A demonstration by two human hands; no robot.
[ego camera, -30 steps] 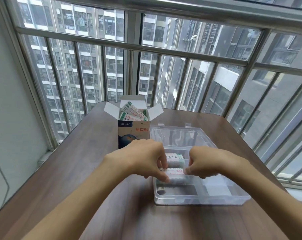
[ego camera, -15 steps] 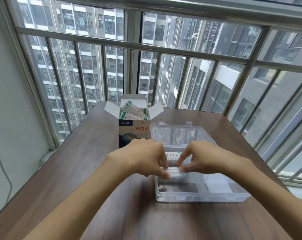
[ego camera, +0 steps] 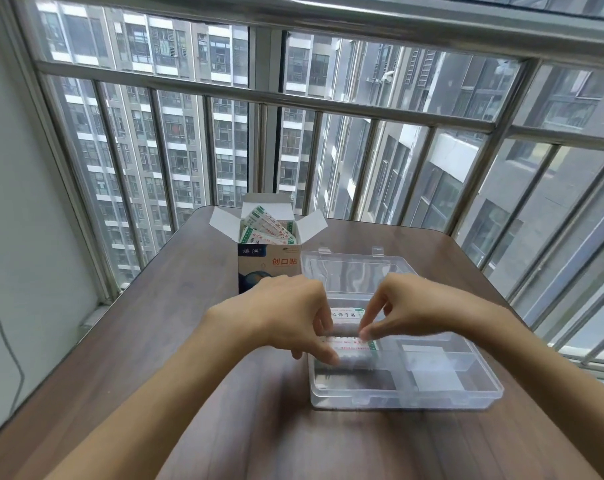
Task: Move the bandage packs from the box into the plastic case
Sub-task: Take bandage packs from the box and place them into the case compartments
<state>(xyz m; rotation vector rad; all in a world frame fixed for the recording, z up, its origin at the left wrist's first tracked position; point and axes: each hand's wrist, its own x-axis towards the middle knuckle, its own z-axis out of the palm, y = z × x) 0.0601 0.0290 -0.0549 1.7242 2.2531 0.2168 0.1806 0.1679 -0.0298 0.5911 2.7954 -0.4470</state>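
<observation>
Step in hand: a bandage pack (ego camera: 351, 348) is being set down into the plastic case (ego camera: 404, 393), in a slot on the case's left side.
Pack's long way: it is laid left to right, across the slot.
Left hand (ego camera: 286, 318): its fingers are curled down on the left end of the pack, which seems to be held by them.
Right hand (ego camera: 411, 308): its fingertips (ego camera: 364, 332) are pinched on the far edge of the pack, towards its right end.
Nearer hand: both hands are on the pack; the left one is nearer the box (ego camera: 268, 268).
Other pack in the case: one more pack (ego camera: 345, 315) is seen in the slot just beyond, also laid left to right.
Packs left to move: more packs (ego camera: 267, 230) are seen sticking up out of the open box.
Where the box is: it is stood on the table (ego camera: 155, 341), just left of the case's open lid (ego camera: 357, 275) and far from the hands.
Next move, as a guess: the pack is let go, and the box is reached for, up and to the left.
</observation>
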